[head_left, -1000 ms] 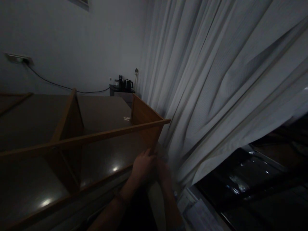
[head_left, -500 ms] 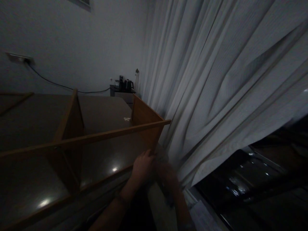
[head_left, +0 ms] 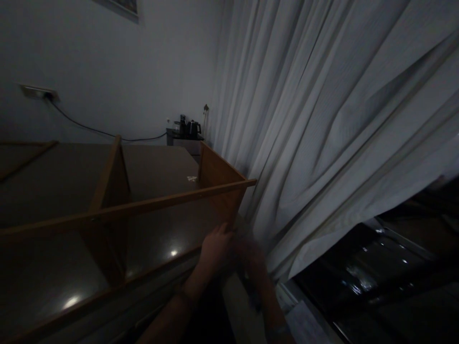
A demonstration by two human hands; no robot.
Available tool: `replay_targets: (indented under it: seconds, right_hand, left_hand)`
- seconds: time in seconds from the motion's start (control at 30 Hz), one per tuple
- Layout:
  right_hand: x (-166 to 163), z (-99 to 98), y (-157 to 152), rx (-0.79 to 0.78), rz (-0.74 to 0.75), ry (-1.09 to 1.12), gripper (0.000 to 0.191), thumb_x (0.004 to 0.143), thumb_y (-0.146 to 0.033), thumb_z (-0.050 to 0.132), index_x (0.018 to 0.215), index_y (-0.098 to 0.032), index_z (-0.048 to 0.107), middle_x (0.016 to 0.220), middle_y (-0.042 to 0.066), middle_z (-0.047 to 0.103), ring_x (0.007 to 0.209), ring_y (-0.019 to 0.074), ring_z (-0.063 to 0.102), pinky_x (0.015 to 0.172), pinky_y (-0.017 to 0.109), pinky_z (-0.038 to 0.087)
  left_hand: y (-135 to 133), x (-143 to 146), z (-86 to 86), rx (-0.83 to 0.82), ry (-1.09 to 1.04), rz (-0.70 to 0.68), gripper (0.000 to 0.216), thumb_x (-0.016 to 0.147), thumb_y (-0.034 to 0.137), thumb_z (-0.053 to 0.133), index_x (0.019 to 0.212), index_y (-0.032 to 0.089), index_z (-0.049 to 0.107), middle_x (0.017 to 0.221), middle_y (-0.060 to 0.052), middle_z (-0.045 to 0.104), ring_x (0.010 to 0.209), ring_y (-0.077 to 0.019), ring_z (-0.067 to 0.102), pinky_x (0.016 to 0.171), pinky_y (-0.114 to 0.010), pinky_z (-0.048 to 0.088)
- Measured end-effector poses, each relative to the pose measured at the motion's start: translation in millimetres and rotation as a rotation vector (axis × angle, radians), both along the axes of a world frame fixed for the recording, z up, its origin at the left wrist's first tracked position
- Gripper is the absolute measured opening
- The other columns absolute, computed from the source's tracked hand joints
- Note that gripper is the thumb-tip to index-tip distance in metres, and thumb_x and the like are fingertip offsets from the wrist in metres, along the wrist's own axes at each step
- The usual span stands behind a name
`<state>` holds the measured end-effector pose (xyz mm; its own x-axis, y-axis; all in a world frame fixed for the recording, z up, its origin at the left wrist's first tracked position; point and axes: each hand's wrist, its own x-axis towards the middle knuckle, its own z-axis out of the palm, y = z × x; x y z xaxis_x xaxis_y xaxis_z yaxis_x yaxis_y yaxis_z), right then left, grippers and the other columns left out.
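Note:
A brown wooden shelf frame (head_left: pixel 168 203), with upright cross panels, lies on a wide grey-brown surface (head_left: pixel 154 165). Its right end panel (head_left: pixel 217 167) stands near the curtain. My left hand (head_left: pixel 215 246) is closed on the lower near corner of that end panel, with the fingertips bent over the wood. Close beside it on the right is my right hand (head_left: pixel 251 258), smeared by motion and dark. Its fingers cannot be made out, nor whether they hold anything.
Long white curtains (head_left: pixel 304 119) hang along the right, touching close to the frame's end. A black kettle (head_left: pixel 193 128) stands on a small cabinet at the back. A black cable (head_left: pixel 96 130) runs there from a wall socket (head_left: pixel 38 91). Dark glass (head_left: pixel 373 263) reflects lights at lower right.
The view has tilted up and turned slightly left, so the frame and wall appear a little lower and farther right. My left hand keeps its place on the corner; my right hand is still blurred.

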<state>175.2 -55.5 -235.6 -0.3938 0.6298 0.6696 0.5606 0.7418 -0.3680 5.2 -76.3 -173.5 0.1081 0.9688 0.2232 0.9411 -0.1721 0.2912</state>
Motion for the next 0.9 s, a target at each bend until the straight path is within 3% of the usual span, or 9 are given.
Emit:
replay_targets:
  seconds: [0.17,0.27,0.4,0.53,0.7,0.9]
  right_hand:
    - [-21.5,2.6,-3.9,-0.159,-0.071,0.199,0.028,0.096,-0.036,0.042,0.098,-0.022,0.066,0.088,0.006,0.068,0.081,0.0180,0.065,0.072,0.030,0.054]
    - [-34.6,-0.1,-4.2,-0.296,-0.174,0.456,0.032,0.097,-0.040,0.038,0.102,-0.019,0.061,0.096,0.008,0.068,0.087,0.0181,0.065,0.076,0.030,0.053]
    - [-43.7,-5.3,-3.5,-0.429,-0.165,0.629,0.038,0.096,-0.046,0.037,0.112,-0.018,0.057,0.090,0.007,0.068,0.079,0.0178,0.065,0.070,0.029,0.052]
    - [-40.9,-7.1,-4.0,-0.474,-0.137,0.603,0.041,0.095,-0.050,0.037,0.108,-0.018,0.061,0.077,0.004,0.067,0.070,0.0182,0.063,0.066,0.030,0.050]
    - [-22.6,-7.0,-5.1,-0.286,-0.203,0.438,0.030,0.090,-0.046,0.053,0.104,-0.020,0.061,0.097,0.007,0.066,0.089,0.0202,0.062,0.081,0.034,0.050]
    - [-9.8,-2.0,-3.2,-0.228,-0.114,0.268,0.023,0.091,-0.041,0.052,0.081,-0.025,0.064,0.082,0.005,0.064,0.081,0.0207,0.059,0.078,0.035,0.049]
  left_hand:
    - [-0.2,-0.2,-0.5,-0.001,-0.007,-0.006,0.027,0.093,0.031,0.048,0.115,0.030,0.064,0.131,-0.006,0.052,0.106,-0.0218,0.059,0.084,-0.032,0.050]
    - [-0.8,0.4,-1.0,0.017,-0.028,0.001,0.028,0.094,0.035,0.045,0.114,0.031,0.064,0.128,-0.006,0.053,0.105,-0.0208,0.059,0.084,-0.031,0.049]
    - [-0.3,1.5,-3.4,0.017,-0.022,0.009,0.026,0.092,0.035,0.048,0.114,0.033,0.064,0.127,-0.005,0.054,0.104,-0.0201,0.059,0.084,-0.030,0.048]
    - [0.9,2.1,-7.2,0.049,-0.005,0.025,0.025,0.093,0.035,0.048,0.111,0.034,0.065,0.128,-0.004,0.053,0.106,-0.0208,0.059,0.081,-0.031,0.049]
    - [1.4,1.8,-7.7,0.074,-0.003,0.025,0.022,0.092,0.036,0.051,0.106,0.032,0.067,0.123,-0.004,0.056,0.104,-0.0205,0.058,0.081,-0.031,0.049]
    - [0.1,1.7,-3.8,0.083,-0.014,0.006,0.022,0.091,0.035,0.052,0.107,0.032,0.067,0.120,-0.004,0.057,0.101,-0.0201,0.059,0.080,-0.030,0.049]
